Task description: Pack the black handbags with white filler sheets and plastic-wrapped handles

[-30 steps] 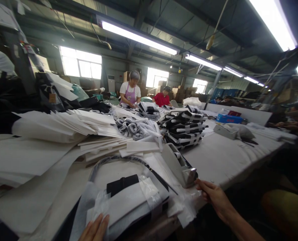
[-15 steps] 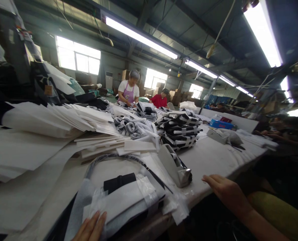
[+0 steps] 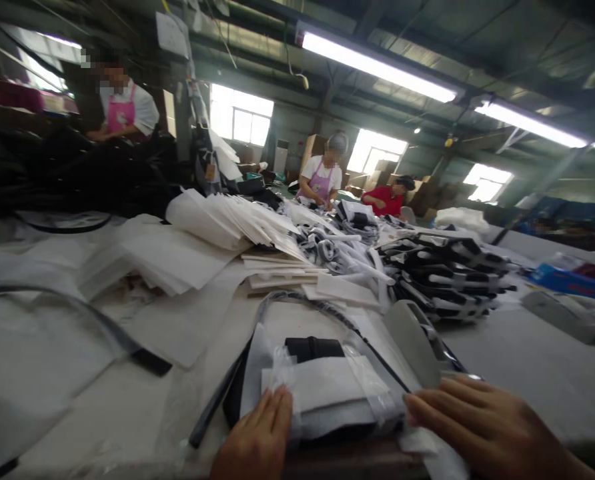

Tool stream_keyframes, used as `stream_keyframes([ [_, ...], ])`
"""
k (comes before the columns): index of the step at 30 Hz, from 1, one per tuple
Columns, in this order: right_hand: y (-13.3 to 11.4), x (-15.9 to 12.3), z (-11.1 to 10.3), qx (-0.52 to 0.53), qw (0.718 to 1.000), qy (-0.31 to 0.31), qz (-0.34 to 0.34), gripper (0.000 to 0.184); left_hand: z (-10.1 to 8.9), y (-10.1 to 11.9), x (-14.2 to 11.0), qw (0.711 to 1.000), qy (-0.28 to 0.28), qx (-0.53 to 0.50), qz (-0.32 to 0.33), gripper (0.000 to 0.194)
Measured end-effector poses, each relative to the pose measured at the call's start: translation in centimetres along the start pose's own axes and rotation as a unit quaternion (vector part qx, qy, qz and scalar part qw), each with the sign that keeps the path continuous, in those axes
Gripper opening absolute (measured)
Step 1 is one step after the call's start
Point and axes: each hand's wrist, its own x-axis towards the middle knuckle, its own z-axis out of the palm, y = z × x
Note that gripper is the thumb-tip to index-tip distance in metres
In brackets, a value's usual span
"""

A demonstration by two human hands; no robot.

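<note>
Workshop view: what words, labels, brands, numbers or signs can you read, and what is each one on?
No text here is clear enough to quote.
Blue box: red marks on its side, too blurred to read.
Brown tag: too small to tell if anything is written on it.
Hanging sheet: too blurred to tell if it bears writing.
Wrapped bag: no lettering that I can see.

The left hand (image 3: 257, 433) lies palm down at the near edge of the desk (image 3: 537, 373), fingers together, pointing away. The right hand (image 3: 487, 420), by that edge, points leftward, fingers bunched.
</note>
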Motion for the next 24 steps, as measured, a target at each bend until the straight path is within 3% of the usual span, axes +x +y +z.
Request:
stream_keyframes([
  [4, -0.7, 4.7, 3.3, 0.064, 0.997, -0.018, -0.027, 0.012, 0.4, 0.7, 0.1, 0.998, 0.026, -0.033, -0.056, 0.057],
  [9, -0.2, 9.0, 6.0, 0.134, 0.983, -0.094, -0.080, 0.020, 1.0, 0.7, 0.1, 0.996, 0.070, -0.016, -0.045, 0.042],
  [13, -0.1, 11.2, 5.3, 0.212, 0.955, -0.173, -0.111, 0.021, 0.7, 0.5, 0.2, 0.995, 0.090, -0.004, -0.043, 0.033],
  [18, -0.7, 13.1, 3.4, 0.304, 0.908, -0.251, -0.140, 0.021, 0.4, 0.4, 0.2, 0.995, 0.075, -0.011, -0.059, 0.028],
  [24, 0.1, 14.5, 5.9, 0.315, 0.900, -0.276, -0.121, 0.026, 0.3, 0.2, 0.2, 0.993, 0.097, -0.010, -0.066, 0.026],
])
